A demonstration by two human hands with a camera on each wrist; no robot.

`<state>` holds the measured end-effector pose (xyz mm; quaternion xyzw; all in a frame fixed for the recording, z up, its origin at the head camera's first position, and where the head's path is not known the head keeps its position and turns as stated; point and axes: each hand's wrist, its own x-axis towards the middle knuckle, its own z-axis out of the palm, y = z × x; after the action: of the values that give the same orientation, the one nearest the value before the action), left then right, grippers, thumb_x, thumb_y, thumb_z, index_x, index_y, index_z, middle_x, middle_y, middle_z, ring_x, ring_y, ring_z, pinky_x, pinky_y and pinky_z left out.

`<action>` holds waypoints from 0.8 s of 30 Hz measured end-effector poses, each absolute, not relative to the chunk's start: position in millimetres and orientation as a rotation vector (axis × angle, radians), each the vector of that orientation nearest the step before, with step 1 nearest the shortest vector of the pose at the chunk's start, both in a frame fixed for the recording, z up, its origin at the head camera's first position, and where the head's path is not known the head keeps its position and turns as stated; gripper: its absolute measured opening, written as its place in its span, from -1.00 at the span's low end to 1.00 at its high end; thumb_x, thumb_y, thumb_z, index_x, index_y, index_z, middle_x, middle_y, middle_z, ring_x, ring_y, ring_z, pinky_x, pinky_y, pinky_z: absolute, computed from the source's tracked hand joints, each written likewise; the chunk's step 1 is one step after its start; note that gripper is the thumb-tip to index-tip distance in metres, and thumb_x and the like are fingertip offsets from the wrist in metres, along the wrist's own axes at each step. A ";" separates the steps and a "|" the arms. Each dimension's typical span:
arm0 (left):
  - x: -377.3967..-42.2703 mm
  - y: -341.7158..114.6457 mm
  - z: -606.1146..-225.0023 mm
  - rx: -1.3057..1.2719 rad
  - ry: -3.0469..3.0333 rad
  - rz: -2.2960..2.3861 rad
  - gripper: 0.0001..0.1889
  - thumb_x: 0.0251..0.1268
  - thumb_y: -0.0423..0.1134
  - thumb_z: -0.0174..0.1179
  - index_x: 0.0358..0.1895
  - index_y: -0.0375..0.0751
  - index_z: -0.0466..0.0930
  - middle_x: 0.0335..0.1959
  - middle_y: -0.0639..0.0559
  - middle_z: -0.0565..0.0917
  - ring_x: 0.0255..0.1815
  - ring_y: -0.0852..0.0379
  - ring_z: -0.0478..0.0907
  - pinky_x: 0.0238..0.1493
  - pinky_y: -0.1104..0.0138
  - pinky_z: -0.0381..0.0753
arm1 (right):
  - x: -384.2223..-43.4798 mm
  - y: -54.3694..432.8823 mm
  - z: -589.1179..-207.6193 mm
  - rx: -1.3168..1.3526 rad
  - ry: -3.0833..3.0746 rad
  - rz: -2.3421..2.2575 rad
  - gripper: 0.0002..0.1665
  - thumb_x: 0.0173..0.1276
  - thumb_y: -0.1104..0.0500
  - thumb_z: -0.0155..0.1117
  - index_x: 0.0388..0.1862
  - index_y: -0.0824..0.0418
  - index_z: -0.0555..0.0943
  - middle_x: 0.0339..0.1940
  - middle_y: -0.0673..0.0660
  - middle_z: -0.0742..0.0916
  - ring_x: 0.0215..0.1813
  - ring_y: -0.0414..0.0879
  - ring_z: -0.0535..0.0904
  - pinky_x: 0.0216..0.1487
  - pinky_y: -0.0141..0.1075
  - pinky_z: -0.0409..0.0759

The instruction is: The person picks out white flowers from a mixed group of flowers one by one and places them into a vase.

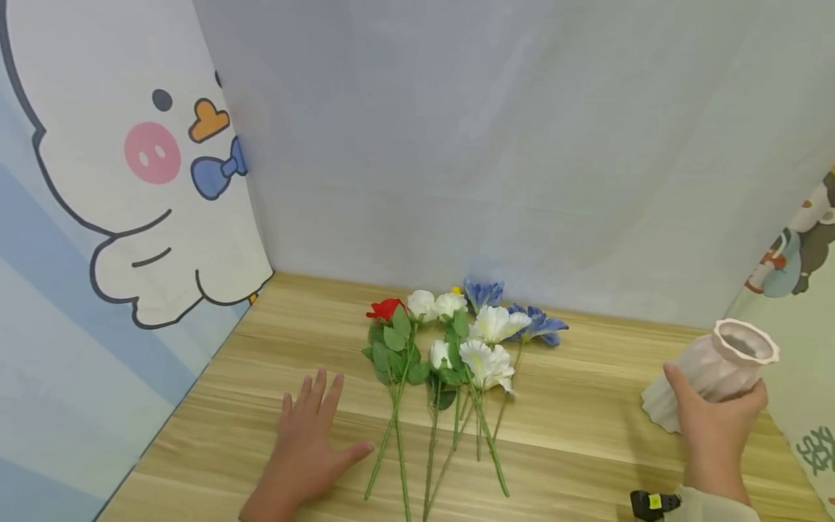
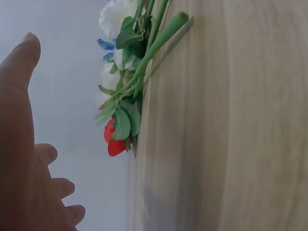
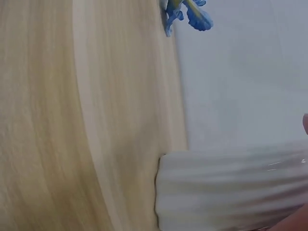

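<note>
My right hand [image 1: 717, 428] grips a white ribbed vase [image 1: 711, 370] around its upper body, at the right of the table. The vase has a scalloped rim and its mouth shows nothing inside; in the right wrist view its fluted lower wall [image 3: 216, 192] meets the tabletop. My left hand [image 1: 309, 438] hovers over the left of the table with fingers spread, holding nothing. Beside it lie several artificial flowers on green stems: a red rose [image 1: 386, 309], white roses [image 1: 422, 305], ruffled white flowers [image 1: 488, 365] and blue flowers [image 1: 536, 325]. A scrap of yellow shows behind them.
The wood-grain table [image 1: 580, 435] runs back to a pale grey curtain [image 1: 496, 145]. A cartoon-printed cloth [image 1: 117, 181] hangs at the left, another printed cloth [image 1: 796, 348] at the right. A black strap device [image 1: 654, 504] sits at the right wrist.
</note>
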<state>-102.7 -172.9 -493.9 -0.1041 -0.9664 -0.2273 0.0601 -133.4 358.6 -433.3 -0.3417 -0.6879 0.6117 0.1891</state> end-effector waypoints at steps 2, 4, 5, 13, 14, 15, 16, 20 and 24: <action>-105.1 -167.1 -496.2 -0.314 -2.920 -0.749 0.11 0.21 0.39 0.31 0.65 -0.20 0.07 0.64 -0.33 0.03 0.63 -0.38 -0.08 0.49 -0.35 -0.23 | -135.1 361.4 -436.4 -0.959 -1.885 1.751 0.33 0.21 -0.05 0.60 0.65 -0.23 -0.19 0.60 -0.10 0.11 0.59 -0.12 0.07 0.56 -0.25 0.12; -108.3 -161.5 -499.6 -0.311 -2.914 -0.820 0.08 0.26 0.35 0.29 0.65 -0.23 0.07 0.64 -0.32 0.04 0.62 -0.37 -0.06 0.51 -0.33 -0.21 | -136.5 363.9 -439.3 -0.958 -1.866 1.765 0.29 0.22 -0.01 0.61 0.64 -0.24 -0.13 0.56 -0.15 0.15 0.58 -0.12 0.09 0.55 -0.23 0.15; -110.3 -158.5 -501.0 -0.308 -2.908 -0.858 0.06 0.29 0.33 0.28 0.65 -0.24 0.07 0.64 -0.32 0.06 0.62 -0.37 -0.05 0.51 -0.32 -0.19 | -137.0 364.7 -440.3 -0.966 -1.868 1.763 0.28 0.23 -0.01 0.60 0.63 -0.24 -0.12 0.56 -0.16 0.16 0.58 -0.12 0.09 0.56 -0.22 0.15; -129.6 -136.9 -507.4 -0.240 -2.892 -1.131 -0.12 0.47 0.14 0.24 0.64 -0.24 0.08 0.58 -0.30 0.20 0.57 -0.35 0.12 0.49 -0.26 0.10 | -137.1 365.0 -443.5 -1.008 -1.908 1.731 0.27 0.26 -0.05 0.57 0.67 -0.18 -0.13 0.64 -0.02 0.15 0.61 -0.08 0.07 0.58 -0.18 0.08; -131.7 -134.2 -506.7 -0.231 -2.890 -1.151 -0.14 0.48 0.12 0.24 0.63 -0.25 0.09 0.57 -0.30 0.23 0.55 -0.35 0.15 0.47 -0.25 0.14 | -136.7 364.4 -444.3 -1.002 -1.912 1.733 0.27 0.26 -0.05 0.58 0.67 -0.17 -0.12 0.64 -0.01 0.15 0.61 -0.07 0.07 0.59 -0.18 0.08; -133.6 -131.4 -505.7 -0.221 -2.889 -1.174 -0.15 0.48 0.10 0.24 0.62 -0.26 0.11 0.55 -0.30 0.26 0.54 -0.34 0.18 0.47 -0.24 0.17 | -136.5 363.3 -444.8 -0.999 -1.917 1.729 0.26 0.25 -0.05 0.58 0.67 -0.16 -0.10 0.64 -0.01 0.16 0.61 -0.07 0.08 0.58 -0.18 0.09; -135.4 -128.6 -504.5 -0.206 -2.889 -1.202 -0.17 0.49 0.08 0.24 0.61 -0.27 0.13 0.53 -0.30 0.29 0.52 -0.32 0.22 0.45 -0.23 0.22 | -136.8 362.2 -444.9 -0.996 -1.922 1.722 0.25 0.25 -0.05 0.58 0.67 -0.16 -0.08 0.63 0.00 0.18 0.60 -0.07 0.10 0.58 -0.17 0.10; -144.3 -116.3 -500.8 -0.152 -2.887 -1.321 -0.28 0.52 0.01 0.23 0.55 -0.31 0.24 0.42 -0.26 0.43 0.40 -0.25 0.39 0.33 -0.18 0.40 | -136.2 355.9 -446.2 -0.978 -1.943 1.700 0.23 0.24 -0.09 0.59 0.66 -0.12 -0.03 0.60 0.03 0.23 0.58 -0.04 0.15 0.57 -0.15 0.13; -155.9 -103.7 -500.4 -0.046 -2.844 -1.506 -0.40 0.54 -0.06 0.22 0.47 -0.32 0.36 0.27 -0.16 0.55 0.26 -0.13 0.51 0.23 -0.08 0.53 | -134.5 345.9 -445.9 -0.959 -1.957 1.688 0.23 0.21 -0.11 0.60 0.65 -0.10 0.00 0.54 0.04 0.29 0.53 -0.02 0.22 0.54 -0.13 0.21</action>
<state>-155.9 -103.7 -500.4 -0.0142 -0.8830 -0.4676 -0.0383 -134.5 345.9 -445.9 -0.3414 -0.6967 0.6012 0.1912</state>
